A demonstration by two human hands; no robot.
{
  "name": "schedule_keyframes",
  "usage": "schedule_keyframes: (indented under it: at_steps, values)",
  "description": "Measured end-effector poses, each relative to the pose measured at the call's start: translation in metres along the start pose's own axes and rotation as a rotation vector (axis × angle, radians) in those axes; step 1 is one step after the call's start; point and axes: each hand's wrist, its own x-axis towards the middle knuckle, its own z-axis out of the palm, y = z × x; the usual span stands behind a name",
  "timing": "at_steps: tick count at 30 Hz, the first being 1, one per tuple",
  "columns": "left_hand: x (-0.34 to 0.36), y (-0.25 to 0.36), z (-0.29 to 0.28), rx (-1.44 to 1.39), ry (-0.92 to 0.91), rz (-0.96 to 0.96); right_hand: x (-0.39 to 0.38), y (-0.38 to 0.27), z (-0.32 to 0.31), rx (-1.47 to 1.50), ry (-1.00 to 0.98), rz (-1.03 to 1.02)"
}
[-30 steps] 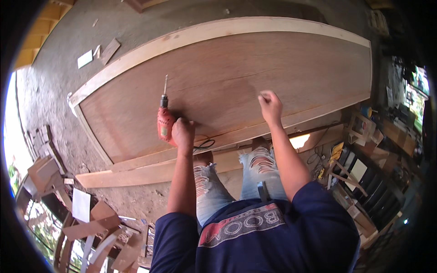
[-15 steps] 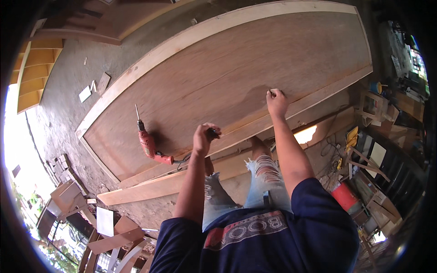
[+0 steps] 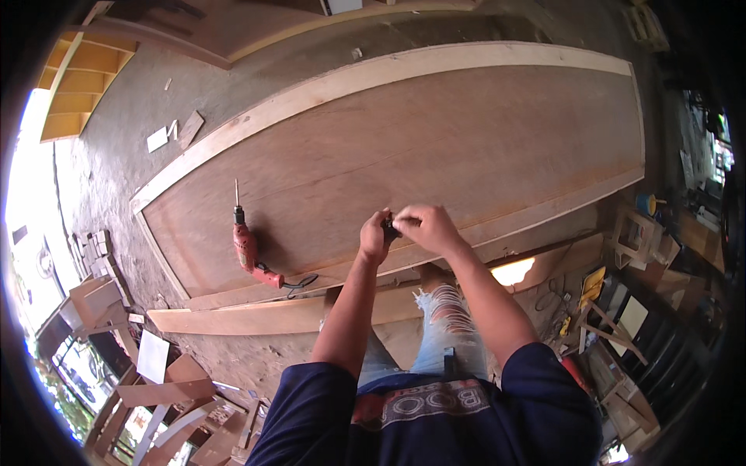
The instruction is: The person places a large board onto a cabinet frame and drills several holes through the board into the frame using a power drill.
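Left hand (image 3: 374,239) curled round dark item (image 3: 390,227), above panel (image 3: 497,124); right hand (image 3: 427,227) bunched against item, blurred, grip unclear; drill (image 3: 245,247) lies apart, leftward; advisable: left steady, right fingertips light, over panel.

free room rightward, drill (image 3: 245,245) leftward

A carpentry workshop, as I watch it remotely from overhead: a red power drill (image 3: 245,245) lies on a large framed wooden panel (image 3: 435,132), a long plank (image 3: 256,321) runs alongside, cut wood pieces (image 3: 167,391) heap up at lower left, and a small wooden frame (image 3: 637,255) sits at right, beyond the rough grey floor (image 3: 116,179)
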Motion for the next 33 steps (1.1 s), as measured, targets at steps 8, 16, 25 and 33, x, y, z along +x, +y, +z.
schedule_keyframes:
  at_steps: [8,16,25,33]
  values:
    - [-0.079,0.017,-0.07,0.223,0.019,0.173,0.26,-0.002,-0.058,-0.564,0.572,-0.019]
    - [-0.164,-0.021,-0.121,0.034,0.13,0.004,0.348,0.002,-0.057,-0.861,0.607,0.104]
    - [-0.176,-0.016,-0.078,0.067,0.087,0.051,0.324,-0.007,-0.081,-0.898,0.409,0.005]
    - [-0.174,-0.01,-0.044,0.13,0.048,0.079,0.199,0.017,-0.077,-0.662,0.438,-0.075]
